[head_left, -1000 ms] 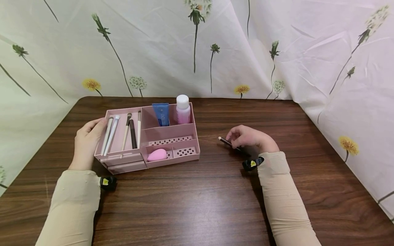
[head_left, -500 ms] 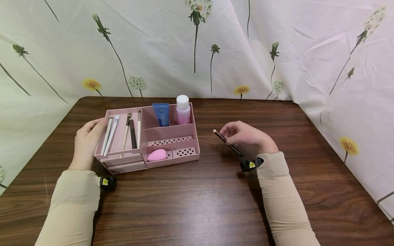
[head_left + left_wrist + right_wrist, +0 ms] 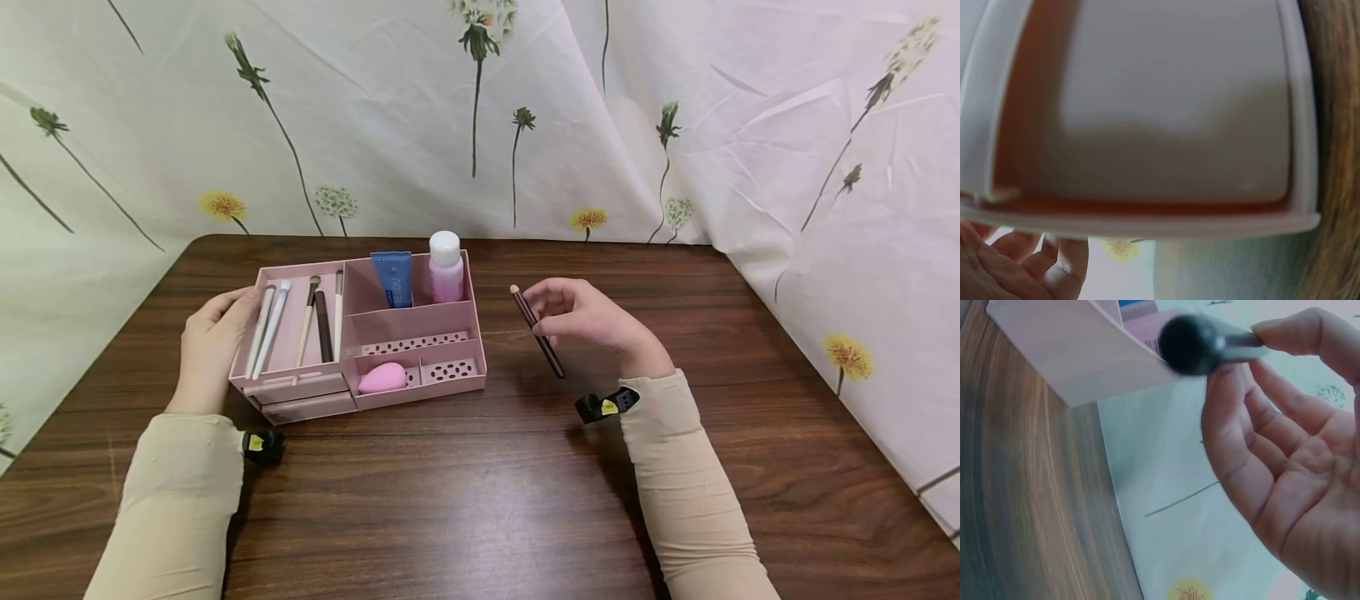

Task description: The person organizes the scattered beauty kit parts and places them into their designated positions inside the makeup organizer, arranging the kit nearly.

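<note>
In the head view, a pink makeup organizer (image 3: 410, 398) stands left of centre. My left hand (image 3: 213, 346) grips its left side near the rim; the left wrist view shows bent fingers (image 3: 1063, 269) against the box. Off the organizer's right side, my right hand (image 3: 588, 317) pinches a dark makeup brush (image 3: 542, 346) between thumb and fingers, its pale tip upward. In the right wrist view, the blurred dark handle end (image 3: 1188, 345) points at the camera. Several brushes, such as a white brush (image 3: 272, 329), lie in the organizer's left tray.
A blue tube (image 3: 393, 279) and a white-capped pink bottle (image 3: 447, 275) stand in the organizer's back compartment. A pink makeup sponge (image 3: 384, 378) lies in a front one. Beneath everything is a wood-grain table (image 3: 450, 500), with a flowered cloth (image 3: 420, 125) behind.
My right hand has moved left and upward in the view with the dark brush, which now leans more upright. The left hand and the organizer have stayed in place.
</note>
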Tool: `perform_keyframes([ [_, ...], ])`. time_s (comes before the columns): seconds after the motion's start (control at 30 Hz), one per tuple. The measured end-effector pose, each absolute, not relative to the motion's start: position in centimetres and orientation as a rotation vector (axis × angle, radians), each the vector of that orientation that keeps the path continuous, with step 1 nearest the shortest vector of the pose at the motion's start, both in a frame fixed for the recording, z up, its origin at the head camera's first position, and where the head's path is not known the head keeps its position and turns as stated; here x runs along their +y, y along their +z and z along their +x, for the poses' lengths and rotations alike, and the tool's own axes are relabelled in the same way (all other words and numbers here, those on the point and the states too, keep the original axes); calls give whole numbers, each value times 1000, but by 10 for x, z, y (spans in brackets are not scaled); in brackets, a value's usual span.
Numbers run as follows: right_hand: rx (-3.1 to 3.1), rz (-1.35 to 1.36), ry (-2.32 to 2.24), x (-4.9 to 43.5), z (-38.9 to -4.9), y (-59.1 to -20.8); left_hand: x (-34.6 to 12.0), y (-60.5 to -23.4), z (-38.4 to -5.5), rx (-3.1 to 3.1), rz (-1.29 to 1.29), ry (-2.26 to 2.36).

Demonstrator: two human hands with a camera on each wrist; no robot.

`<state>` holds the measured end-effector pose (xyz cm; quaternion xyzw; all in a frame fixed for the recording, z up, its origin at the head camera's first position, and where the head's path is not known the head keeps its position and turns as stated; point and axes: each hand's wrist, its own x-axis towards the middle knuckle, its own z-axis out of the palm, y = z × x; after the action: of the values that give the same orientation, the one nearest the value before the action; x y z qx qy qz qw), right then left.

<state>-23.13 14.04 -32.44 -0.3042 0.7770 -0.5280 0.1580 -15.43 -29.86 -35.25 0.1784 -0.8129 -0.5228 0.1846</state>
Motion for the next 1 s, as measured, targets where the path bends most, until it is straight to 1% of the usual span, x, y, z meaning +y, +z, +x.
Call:
perform_keyframes([
  [0.5, 2119, -832, -1874, 121, -217, -314, -298, -353, -155, -2298, 532, -1460],
  [1.0, 1993, -607, -2163, 101, -205, -309, -300, -355, -157, -2284, 533, -1486],
])
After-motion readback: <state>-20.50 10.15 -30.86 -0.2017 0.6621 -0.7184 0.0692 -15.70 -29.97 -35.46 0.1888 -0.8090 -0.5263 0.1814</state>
